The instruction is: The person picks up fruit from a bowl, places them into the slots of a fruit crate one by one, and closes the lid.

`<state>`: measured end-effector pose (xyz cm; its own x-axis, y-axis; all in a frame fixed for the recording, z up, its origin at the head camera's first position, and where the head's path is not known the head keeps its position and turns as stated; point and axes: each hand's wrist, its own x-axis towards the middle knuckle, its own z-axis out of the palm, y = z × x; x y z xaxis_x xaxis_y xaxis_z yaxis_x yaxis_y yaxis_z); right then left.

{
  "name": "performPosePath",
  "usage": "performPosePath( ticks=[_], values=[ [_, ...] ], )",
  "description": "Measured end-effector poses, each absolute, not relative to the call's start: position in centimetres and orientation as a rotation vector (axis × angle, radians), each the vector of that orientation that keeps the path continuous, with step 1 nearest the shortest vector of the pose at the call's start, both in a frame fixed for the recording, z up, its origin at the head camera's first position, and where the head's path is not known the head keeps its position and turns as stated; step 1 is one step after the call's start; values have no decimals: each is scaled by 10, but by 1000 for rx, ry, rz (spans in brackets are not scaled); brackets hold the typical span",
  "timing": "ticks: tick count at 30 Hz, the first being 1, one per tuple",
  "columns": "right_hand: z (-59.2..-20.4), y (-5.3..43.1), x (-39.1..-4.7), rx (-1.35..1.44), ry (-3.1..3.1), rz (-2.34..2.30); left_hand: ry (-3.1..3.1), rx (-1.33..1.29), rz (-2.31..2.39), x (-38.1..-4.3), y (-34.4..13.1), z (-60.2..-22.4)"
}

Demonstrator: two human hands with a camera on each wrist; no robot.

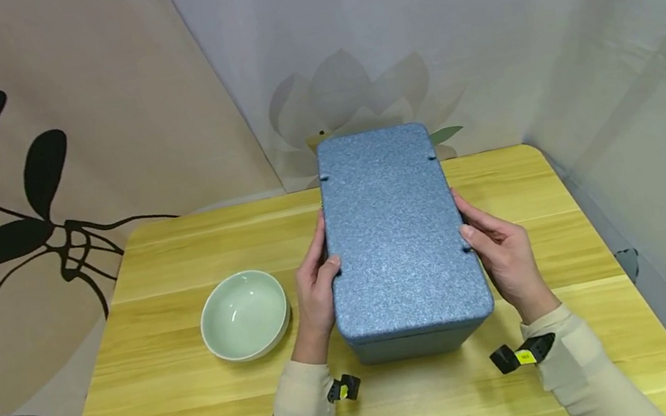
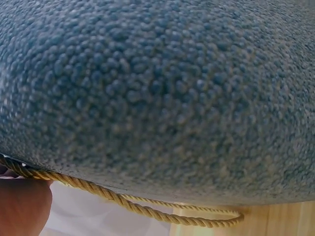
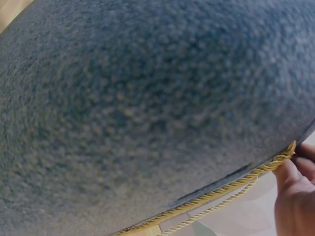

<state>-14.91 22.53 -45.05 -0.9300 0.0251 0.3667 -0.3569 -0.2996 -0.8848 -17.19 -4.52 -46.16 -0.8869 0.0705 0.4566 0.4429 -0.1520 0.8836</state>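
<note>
A blue speckled foam box (image 1: 401, 233) with a fitted lid stands lengthwise on the table in the head view. My left hand (image 1: 315, 296) grips its left side, thumb at the lid's edge by a small notch. On the opposite side, my right hand (image 1: 507, 257) holds the box in the same way, fingers reaching along the wall. The left wrist view is mostly the grainy foam surface, with a twisted gold rope (image 2: 142, 210) running along it past the thumb (image 2: 24, 206). A similar gold rope (image 3: 211, 196) shows by the right fingers. Some fingertips are hidden against the box.
A pale green bowl (image 1: 245, 316) sits on the wooden table (image 1: 597, 340), left of the box and close to my left wrist. Behind the table hangs a printed cloth backdrop (image 1: 341, 28), near the box's far end. Another cloth wall borders the right edge.
</note>
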Motion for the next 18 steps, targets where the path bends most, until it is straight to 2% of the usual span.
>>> performPosePath(
  ticks=[12,18],
  values=[
    [-451,226,-149,393,-1716,2316,-1875,-590,-2116,-172,-46,-465],
    [-448,238,-150,330,-1896,2310,-2152,-571,-2028,-177,-64,-458]
  ],
)
